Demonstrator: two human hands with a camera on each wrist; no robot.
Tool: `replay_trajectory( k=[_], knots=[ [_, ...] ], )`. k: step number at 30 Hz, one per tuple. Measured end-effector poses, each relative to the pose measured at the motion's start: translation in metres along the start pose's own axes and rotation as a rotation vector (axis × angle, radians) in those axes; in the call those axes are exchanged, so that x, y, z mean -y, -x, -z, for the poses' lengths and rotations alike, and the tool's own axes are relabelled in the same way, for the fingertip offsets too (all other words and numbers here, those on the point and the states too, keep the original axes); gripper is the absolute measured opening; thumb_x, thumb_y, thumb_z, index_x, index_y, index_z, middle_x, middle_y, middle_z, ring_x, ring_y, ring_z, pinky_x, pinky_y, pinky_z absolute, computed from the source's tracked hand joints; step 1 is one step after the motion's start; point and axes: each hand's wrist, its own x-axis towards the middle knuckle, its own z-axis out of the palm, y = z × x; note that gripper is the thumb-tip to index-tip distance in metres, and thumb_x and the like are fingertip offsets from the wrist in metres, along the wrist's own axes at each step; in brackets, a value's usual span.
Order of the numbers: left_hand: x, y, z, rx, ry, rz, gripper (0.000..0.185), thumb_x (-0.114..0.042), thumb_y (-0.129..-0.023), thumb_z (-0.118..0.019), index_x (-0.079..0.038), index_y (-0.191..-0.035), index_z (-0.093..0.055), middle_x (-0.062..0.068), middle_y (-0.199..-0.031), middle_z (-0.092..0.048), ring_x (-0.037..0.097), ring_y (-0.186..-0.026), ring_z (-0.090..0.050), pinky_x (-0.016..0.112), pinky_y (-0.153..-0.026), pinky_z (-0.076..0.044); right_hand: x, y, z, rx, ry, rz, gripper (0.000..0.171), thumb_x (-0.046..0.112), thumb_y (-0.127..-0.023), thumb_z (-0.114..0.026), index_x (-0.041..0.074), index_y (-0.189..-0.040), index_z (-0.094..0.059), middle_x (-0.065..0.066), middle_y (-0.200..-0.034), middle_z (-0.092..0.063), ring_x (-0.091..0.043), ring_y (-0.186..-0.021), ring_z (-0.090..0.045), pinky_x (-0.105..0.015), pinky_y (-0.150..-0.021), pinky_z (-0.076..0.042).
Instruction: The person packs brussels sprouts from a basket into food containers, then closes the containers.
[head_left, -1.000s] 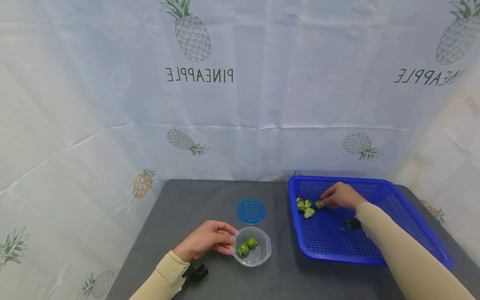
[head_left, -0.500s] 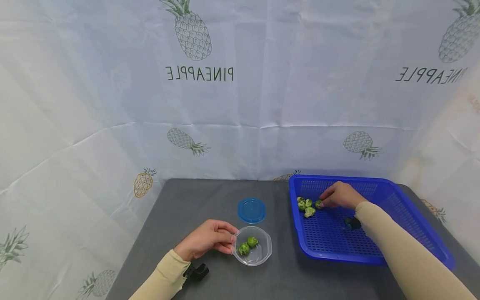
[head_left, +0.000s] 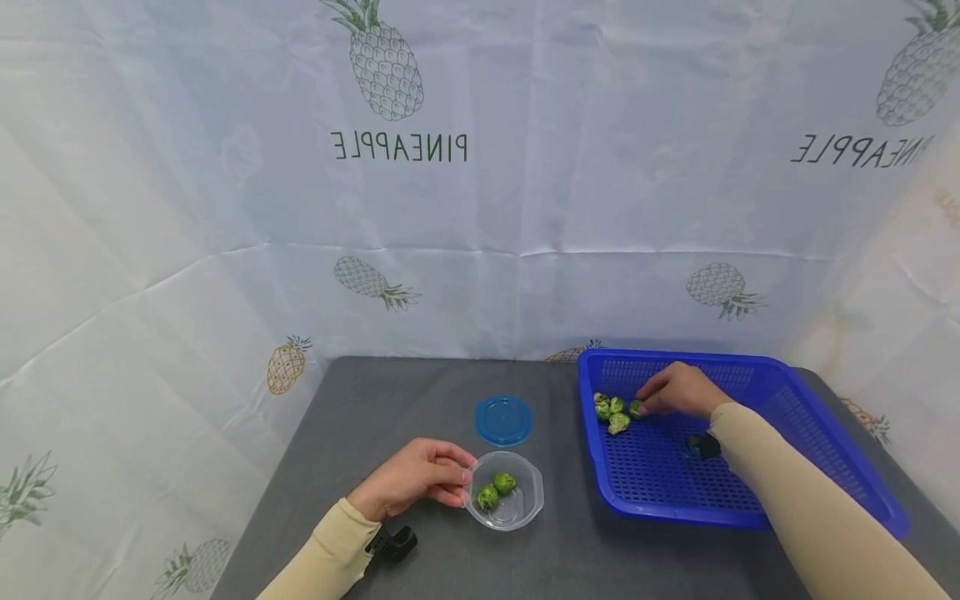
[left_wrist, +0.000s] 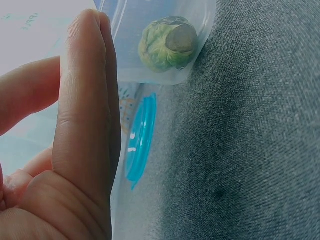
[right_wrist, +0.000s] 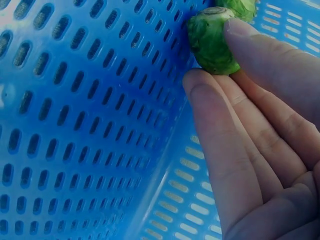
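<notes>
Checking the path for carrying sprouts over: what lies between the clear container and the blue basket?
Only bare grey table between clear container and blue basket, per the head view.

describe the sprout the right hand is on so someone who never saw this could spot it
Find the blue perforated plastic basket on the right of the grey table. Near its far left corner lies a cluster of small green brussels sprouts. The one meant is the rightmost, the only one pinched by the right hand.

A green Brussels sprout (cut stem showing) is pinched inside the blue basket, beside three others; two are held in the clear tub.
</notes>
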Motion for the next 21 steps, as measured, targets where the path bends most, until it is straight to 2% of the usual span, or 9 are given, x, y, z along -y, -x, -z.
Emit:
replay_trajectory(
  k=[5, 13, 21],
  knots=[
    [-0.001, 0.000, -0.001, 0.005, -0.005, -0.006, 0.042, -0.010, -0.103, -0.073, 0.013, -0.137, -0.064, 0.007, -0.096, -0.079, 0.011, -0.084, -0.077, 0.028, -0.078, -0.070, -0.001, 0.004, 0.003, 0.005, -0.007, -0.006, 0.033, 0.024, -0.089, -0.089, 0.004, -0.115, -0.083, -0.019, -0.119, -0.080, -0.030, -0.101, -0.080, -0.050, -0.089, -0.068],
    [0.000, 0.002, -0.001, 0.016, -0.022, -0.011, 0.043, -0.012, -0.104, -0.072, 0.013, -0.139, -0.063, 0.005, -0.096, -0.079, 0.010, -0.085, -0.077, 0.028, -0.080, -0.070, 0.001, 0.017, 0.013, 0.011, -0.025, 0.010, 0.036, 0.031, -0.092, -0.088, 0.006, -0.118, -0.082, -0.014, -0.119, -0.081, -0.028, -0.102, -0.079, -0.053, -0.092, -0.067],
    [-0.001, 0.001, 0.000, 0.010, -0.040, -0.005, 0.044, -0.013, -0.104, -0.072, 0.012, -0.139, -0.064, 0.005, -0.097, -0.080, 0.011, -0.086, -0.077, 0.030, -0.082, -0.070, 0.028, 0.047, 0.023, -0.020, -0.042, 0.050, 0.040, 0.040, -0.096, -0.084, 0.014, -0.125, -0.081, -0.009, -0.126, -0.079, -0.028, -0.113, -0.077, -0.058, -0.100, -0.064]
  ],
)
